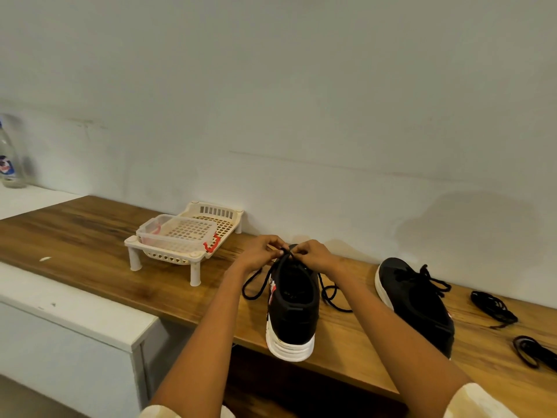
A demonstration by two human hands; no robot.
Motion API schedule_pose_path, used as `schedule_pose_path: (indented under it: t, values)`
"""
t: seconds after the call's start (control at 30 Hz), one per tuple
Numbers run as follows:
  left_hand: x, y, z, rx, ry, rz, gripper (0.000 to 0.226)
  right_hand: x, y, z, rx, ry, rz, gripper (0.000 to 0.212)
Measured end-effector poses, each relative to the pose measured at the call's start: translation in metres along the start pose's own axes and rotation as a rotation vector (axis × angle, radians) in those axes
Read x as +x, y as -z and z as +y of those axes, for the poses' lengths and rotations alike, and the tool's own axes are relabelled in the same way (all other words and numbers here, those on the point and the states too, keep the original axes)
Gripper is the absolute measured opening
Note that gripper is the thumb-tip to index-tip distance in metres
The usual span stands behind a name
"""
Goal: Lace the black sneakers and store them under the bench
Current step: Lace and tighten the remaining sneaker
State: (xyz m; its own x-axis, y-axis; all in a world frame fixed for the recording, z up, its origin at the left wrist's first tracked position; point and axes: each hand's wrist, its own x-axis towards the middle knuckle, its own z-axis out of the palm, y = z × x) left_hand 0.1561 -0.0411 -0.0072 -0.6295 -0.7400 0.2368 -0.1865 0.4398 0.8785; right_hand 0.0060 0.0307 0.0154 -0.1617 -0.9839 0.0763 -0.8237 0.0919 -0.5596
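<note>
A black sneaker (292, 309) with a white sole stands on the wooden bench (90, 236), heel toward me. My left hand (260, 253) and my right hand (313, 254) meet above its front, each pinching the black lace (256, 282) where the strands cross. One lace end loops out to the left, the other trails on the right of the shoe. A second black sneaker (419, 303) stands to the right with its lace tied in a bow.
A cream plastic rack (193, 236) holding a clear container sits at the back left by the wall. Two bundles of spare dark laces (494, 306) lie at the right. A white cabinet (75, 312) adjoins the bench's left front. A bottle (9, 158) stands far left.
</note>
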Motion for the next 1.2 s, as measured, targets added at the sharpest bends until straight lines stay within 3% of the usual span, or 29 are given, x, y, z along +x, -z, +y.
schedule_pose_path:
  t: [0.37, 0.5, 0.57, 0.73, 0.9, 1.07, 1.13, 1.2]
  values:
    - [-0.003, 0.002, 0.000, -0.060, 0.049, 0.020, 0.023, 0.002, -0.005, 0.000, 0.135, -0.050, 0.041, 0.014]
    - [-0.006, -0.004, -0.005, -0.061, -0.012, 0.089, 0.014, 0.000, -0.004, -0.002, 0.136, -0.051, 0.040, 0.022]
    - [-0.007, -0.006, -0.008, -0.058, -0.037, 0.117, 0.012, -0.003, -0.003, -0.001, 0.153, -0.057, 0.071, 0.011]
    - [-0.009, -0.010, -0.004, 0.132, -0.030, 0.103, 0.009, -0.003, 0.000, -0.003, 0.218, -0.053, -0.010, 0.010]
    - [-0.005, -0.004, 0.018, -0.222, 0.037, 0.386, 0.010, 0.004, 0.015, -0.012, 0.242, 0.022, 0.011, 0.031]
    - [0.000, -0.011, 0.024, -0.232, -0.014, 0.481, 0.007, 0.012, 0.023, -0.042, 0.176, 0.116, 0.044, 0.023]
    - [0.001, -0.012, 0.023, -0.351, 0.015, 0.452, 0.016, 0.016, 0.040, -0.058, 0.350, 0.094, 0.132, 0.018]
    - [0.001, -0.011, 0.019, -0.321, 0.053, 0.266, 0.025, 0.022, 0.064, -0.076, 0.582, 0.110, 0.253, 0.015]
